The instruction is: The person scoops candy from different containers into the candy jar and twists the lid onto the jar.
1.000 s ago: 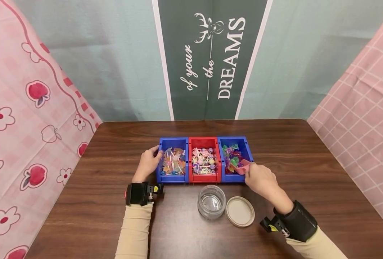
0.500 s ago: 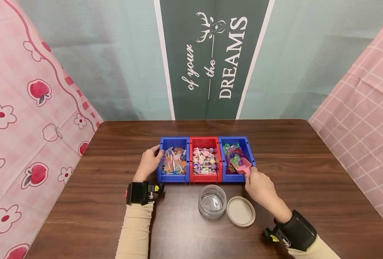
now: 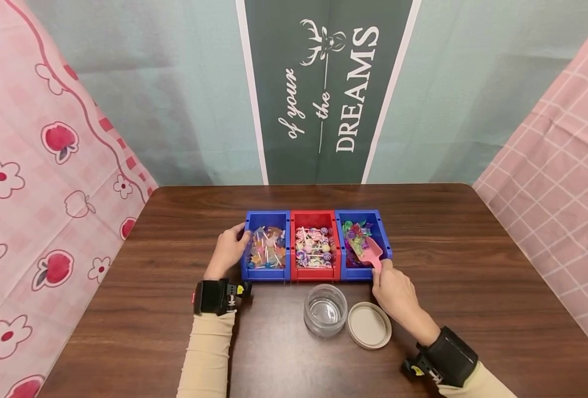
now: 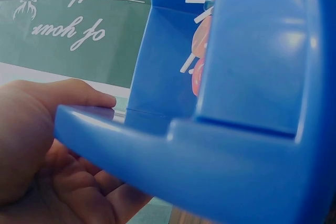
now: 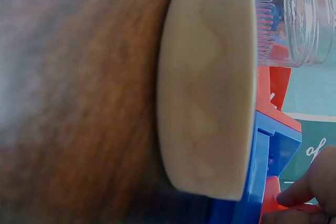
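Note:
My left hand [image 3: 226, 253] grips the side wall of the left blue bin [image 3: 268, 275], which holds star-shaped lollipops. In the left wrist view the thumb lies over that wall, with the fingers curled outside it. My right hand [image 3: 397, 292] holds a pink scoop [image 3: 372, 253] by its handle, over the front of the right blue bin [image 3: 358, 274]. Wrapped candies [image 3: 357, 242] in several colours lie in this bin and at the scoop's mouth. Between the blue bins stands a red bin [image 3: 315, 275] of striped lollipops. Only fingertips of the right hand show in the right wrist view.
A clear jar [image 3: 320, 330], open at the top, stands in front of the red bin. Its pale round lid [image 3: 369, 326] lies flat just right of it and fills much of the right wrist view. Curtains hang behind the brown wooden table [image 3: 184, 210] and at both sides.
The scoop has tilted up out of the candies, and more of its pink bowl shows, with candies at its mouth. My right hand has shifted slightly left and nearer. The left hand stays put.

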Action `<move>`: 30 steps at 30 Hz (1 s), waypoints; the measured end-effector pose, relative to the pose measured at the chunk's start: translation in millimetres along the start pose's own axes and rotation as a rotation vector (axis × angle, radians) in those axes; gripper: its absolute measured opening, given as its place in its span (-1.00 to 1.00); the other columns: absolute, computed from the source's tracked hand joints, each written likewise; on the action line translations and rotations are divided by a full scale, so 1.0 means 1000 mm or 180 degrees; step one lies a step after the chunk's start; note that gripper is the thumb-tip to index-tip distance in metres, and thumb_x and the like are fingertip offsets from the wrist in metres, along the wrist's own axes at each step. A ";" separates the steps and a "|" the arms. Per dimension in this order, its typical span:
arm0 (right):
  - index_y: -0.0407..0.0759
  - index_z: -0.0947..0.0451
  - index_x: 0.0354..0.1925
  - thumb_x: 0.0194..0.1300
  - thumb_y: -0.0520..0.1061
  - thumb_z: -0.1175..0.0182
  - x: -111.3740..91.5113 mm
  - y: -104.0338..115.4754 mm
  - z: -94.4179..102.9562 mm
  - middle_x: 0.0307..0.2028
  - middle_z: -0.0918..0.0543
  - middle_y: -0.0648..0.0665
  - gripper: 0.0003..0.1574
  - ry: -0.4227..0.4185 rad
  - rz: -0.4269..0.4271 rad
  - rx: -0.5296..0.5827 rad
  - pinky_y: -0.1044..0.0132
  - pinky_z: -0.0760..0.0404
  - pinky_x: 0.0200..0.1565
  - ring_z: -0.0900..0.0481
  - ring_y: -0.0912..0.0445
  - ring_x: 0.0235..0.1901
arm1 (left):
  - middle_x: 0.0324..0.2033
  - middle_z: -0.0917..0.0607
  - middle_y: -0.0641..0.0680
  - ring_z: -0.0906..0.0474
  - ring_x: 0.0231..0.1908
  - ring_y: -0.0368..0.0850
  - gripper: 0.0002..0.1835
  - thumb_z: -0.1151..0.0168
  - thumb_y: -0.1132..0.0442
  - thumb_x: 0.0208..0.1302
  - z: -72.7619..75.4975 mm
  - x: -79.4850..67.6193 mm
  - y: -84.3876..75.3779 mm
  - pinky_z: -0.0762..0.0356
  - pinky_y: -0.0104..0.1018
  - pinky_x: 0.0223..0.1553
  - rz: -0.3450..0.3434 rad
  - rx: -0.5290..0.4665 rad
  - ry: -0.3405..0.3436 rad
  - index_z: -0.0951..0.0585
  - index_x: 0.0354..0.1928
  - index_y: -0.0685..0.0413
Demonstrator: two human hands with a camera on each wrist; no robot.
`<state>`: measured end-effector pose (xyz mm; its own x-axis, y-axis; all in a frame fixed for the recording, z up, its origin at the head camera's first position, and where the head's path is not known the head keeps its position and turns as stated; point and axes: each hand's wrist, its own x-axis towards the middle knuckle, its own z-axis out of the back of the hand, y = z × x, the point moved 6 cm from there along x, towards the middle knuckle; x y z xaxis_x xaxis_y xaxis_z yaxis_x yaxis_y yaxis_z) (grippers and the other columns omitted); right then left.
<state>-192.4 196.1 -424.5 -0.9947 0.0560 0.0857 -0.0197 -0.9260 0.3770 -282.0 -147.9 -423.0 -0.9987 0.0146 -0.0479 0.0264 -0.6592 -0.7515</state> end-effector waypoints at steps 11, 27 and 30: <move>-0.47 -0.37 -0.03 0.40 -0.16 -0.01 -0.003 -0.002 0.002 -0.38 -0.65 -0.48 -0.65 -0.0234 0.0057 0.0154 -0.18 -0.50 -0.42 -0.62 -0.39 -0.38 | 0.27 -0.46 0.39 -0.49 0.22 0.25 -0.49 0.05 0.21 0.47 0.000 0.000 0.001 -0.43 0.10 0.26 0.0038 -0.0017 0.0022 -0.31 0.35 0.35; -0.43 -0.39 -0.26 0.37 -0.15 -0.02 0.011 0.008 0.005 -0.44 -0.63 -0.49 -0.71 -0.0110 -0.0047 0.0014 -0.18 -0.51 -0.47 -0.61 -0.41 -0.39 | 0.27 -0.46 0.39 -0.49 0.23 0.25 -0.48 0.04 0.21 0.47 -0.001 0.001 0.002 -0.43 0.09 0.26 0.0038 -0.0013 0.0010 -0.31 0.35 0.36; -0.43 -0.40 -0.31 0.33 -0.16 -0.04 0.013 0.011 0.010 -0.43 -0.63 -0.53 -0.72 -0.0060 -0.0050 -0.0112 -0.19 -0.53 -0.48 -0.61 -0.43 -0.39 | 0.27 -0.46 0.40 -0.49 0.23 0.25 -0.48 0.04 0.21 0.46 -0.001 0.001 0.001 -0.43 0.09 0.26 0.0025 -0.0010 0.0012 -0.31 0.35 0.37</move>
<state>-204.5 190.6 -410.3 -0.9922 0.0774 0.0976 -0.0391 -0.9375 0.3459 -282.5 -147.7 -424.4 -0.9983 0.0124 -0.0562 0.0342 -0.6570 -0.7532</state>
